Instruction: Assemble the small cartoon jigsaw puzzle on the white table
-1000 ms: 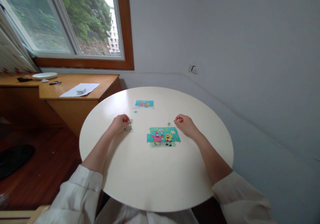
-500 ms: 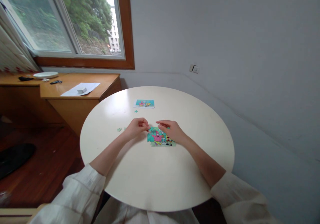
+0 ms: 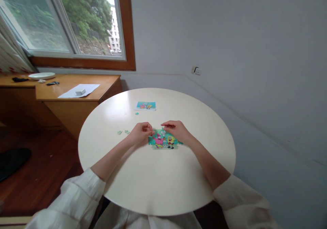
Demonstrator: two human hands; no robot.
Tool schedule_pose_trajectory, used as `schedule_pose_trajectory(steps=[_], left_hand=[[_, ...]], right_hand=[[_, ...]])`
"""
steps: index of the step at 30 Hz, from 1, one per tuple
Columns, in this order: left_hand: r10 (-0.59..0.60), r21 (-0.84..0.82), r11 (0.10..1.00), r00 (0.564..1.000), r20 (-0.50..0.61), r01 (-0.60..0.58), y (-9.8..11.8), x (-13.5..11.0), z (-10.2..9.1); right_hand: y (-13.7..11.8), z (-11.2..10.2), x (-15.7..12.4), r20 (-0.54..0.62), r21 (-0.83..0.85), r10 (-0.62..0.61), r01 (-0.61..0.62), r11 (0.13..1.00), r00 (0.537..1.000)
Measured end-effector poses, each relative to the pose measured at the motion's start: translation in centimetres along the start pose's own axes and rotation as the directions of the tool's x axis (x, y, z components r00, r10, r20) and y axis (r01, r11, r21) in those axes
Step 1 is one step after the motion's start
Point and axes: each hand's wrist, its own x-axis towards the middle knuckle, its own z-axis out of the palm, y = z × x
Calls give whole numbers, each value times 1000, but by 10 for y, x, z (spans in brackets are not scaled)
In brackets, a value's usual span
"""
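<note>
A small cartoon jigsaw puzzle point(image 3: 164, 141) lies flat in the middle of the round white table point(image 3: 158, 174). My left hand point(image 3: 140, 132) rests at the puzzle's upper left corner, fingers curled into a pinch; whatever it holds is too small to name. My right hand point(image 3: 176, 130) sits over the puzzle's upper edge, fingers also pinched together over the picture. Two loose teal pieces point(image 3: 122, 132) lie to the left of my left hand. Another loose piece point(image 3: 137, 113) lies near a small reference picture card point(image 3: 145, 105) further back on the table.
A wooden desk point(image 3: 76, 99) stands at the left under the window, carrying a sheet of paper point(image 3: 78, 90), a white plate point(image 3: 41, 75) and small dark items. A grey wall with a socket point(image 3: 196, 70) runs close behind and to the right of the table.
Both hands came in from the sides of the table to the puzzle's top edge. The left hand left two loose pieces behind at the left. In the last half second the hands barely shifted.
</note>
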Motion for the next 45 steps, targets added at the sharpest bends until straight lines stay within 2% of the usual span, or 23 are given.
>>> schedule_pose_trajectory(steps=[6, 12, 18, 25, 30, 36, 45], left_hand=[[31, 157, 987, 1000, -7, -29, 0, -2, -1], [70, 312, 947, 997, 35, -78, -3, -3, -3], [57, 395, 915, 996, 69, -80, -4, -5, -4], [47, 396, 915, 995, 86, -77, 0, -6, -3], [44, 407, 910, 995, 84, -75, 2, -7, -3], [56, 406, 909, 993, 105, -94, -3, -6, -5], [63, 406, 908, 991, 118, -106, -8, -4, -6]], right_hand=[[32, -34, 5, -57, 47, 187, -185, 982, 981], [40, -38, 4, 34, 54, 286, -288, 956, 958], [38, -38, 1, 108, -40, 277, -274, 961, 955], [43, -39, 1, 139, -37, 284, -281, 959, 949], [42, -39, 1, 147, -44, 274, -270, 962, 950], [42, -39, 1, 129, -140, 230, -212, 967, 965], [43, -39, 2, 133, -207, 225, -195, 959, 965]])
